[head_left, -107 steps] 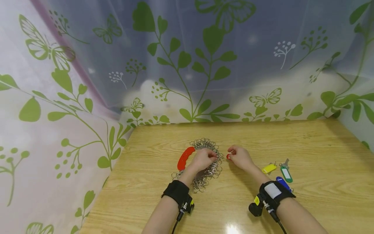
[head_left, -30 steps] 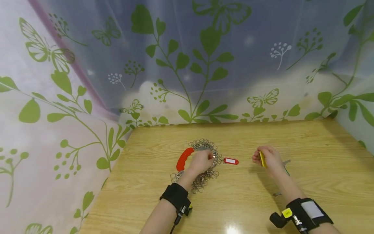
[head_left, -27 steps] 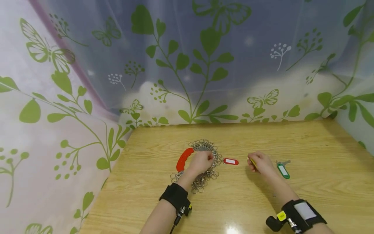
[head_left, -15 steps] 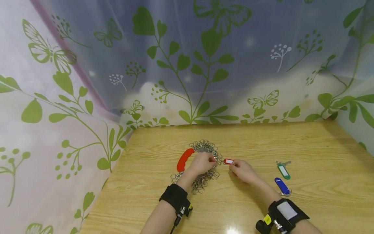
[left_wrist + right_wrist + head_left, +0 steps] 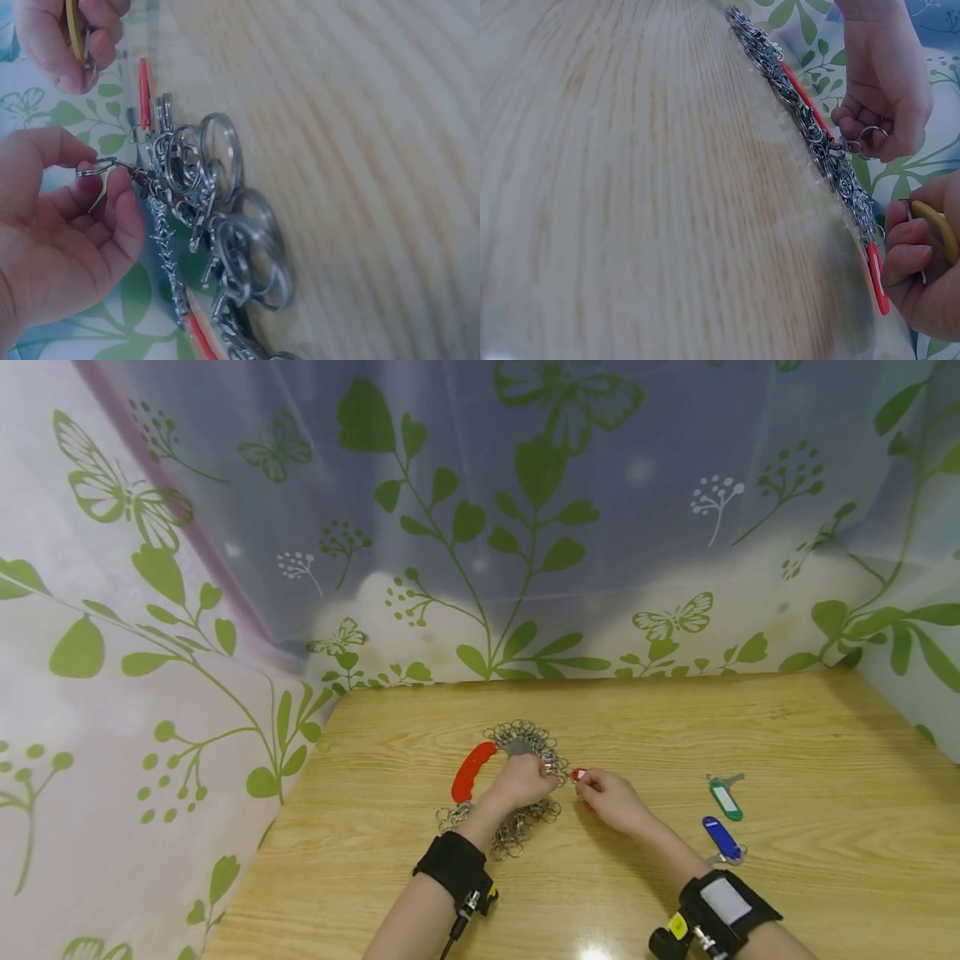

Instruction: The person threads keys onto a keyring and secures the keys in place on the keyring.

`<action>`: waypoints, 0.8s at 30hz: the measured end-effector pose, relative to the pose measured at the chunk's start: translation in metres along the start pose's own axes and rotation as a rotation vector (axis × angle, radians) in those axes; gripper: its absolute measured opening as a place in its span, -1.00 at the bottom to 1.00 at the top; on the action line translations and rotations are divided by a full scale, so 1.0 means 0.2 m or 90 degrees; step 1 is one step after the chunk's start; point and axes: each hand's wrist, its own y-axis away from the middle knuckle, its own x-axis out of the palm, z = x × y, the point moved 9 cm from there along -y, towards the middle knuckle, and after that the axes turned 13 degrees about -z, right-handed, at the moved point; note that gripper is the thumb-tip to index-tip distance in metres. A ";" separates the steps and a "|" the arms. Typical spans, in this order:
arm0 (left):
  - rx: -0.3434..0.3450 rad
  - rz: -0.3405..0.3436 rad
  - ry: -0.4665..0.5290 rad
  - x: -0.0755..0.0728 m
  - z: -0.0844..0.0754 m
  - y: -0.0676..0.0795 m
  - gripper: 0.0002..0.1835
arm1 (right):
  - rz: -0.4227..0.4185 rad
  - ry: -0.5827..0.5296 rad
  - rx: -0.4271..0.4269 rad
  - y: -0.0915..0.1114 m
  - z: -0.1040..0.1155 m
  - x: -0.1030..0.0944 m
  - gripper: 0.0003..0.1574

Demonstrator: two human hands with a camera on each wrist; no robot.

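A big bunch of metal split rings (image 5: 512, 842) lies on the table, attached along a curved red handle (image 5: 472, 773). My left hand (image 5: 522, 782) pinches one ring (image 5: 99, 166) of the bunch between thumb and forefinger. Just to its right, my right hand (image 5: 617, 802) holds a yellow key tag (image 5: 939, 231) with a small ring and a thin metal piece, likely its key, between the fingers. The tag is hidden by the hand in the head view. A red key tag (image 5: 578, 773) lies at the bunch's right edge, partly covered by my right fingers.
Farther right on the wooden table (image 5: 840, 760) lie a green key tag (image 5: 725, 800) with a key and a blue key tag (image 5: 722, 838) with a ring and key. A patterned curtain (image 5: 420, 635) borders the table's back and sides.
My right hand has let go of the red tag beside the bunch, picked up the yellow tag at the right and carried it left to the bunch. My left hand stays at the rings.
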 end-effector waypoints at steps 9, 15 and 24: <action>0.012 -0.053 -0.120 -0.04 -0.02 0.01 -0.52 | -0.014 -0.015 0.013 0.01 0.00 -0.02 -0.81; -0.001 -0.058 -0.249 -0.07 -0.03 0.02 -0.57 | -0.009 -0.012 0.003 0.00 0.00 -0.01 -0.79; -0.021 -0.064 -0.330 -0.10 -0.06 0.04 -0.75 | -0.016 -0.017 -0.012 0.00 0.01 -0.01 -0.80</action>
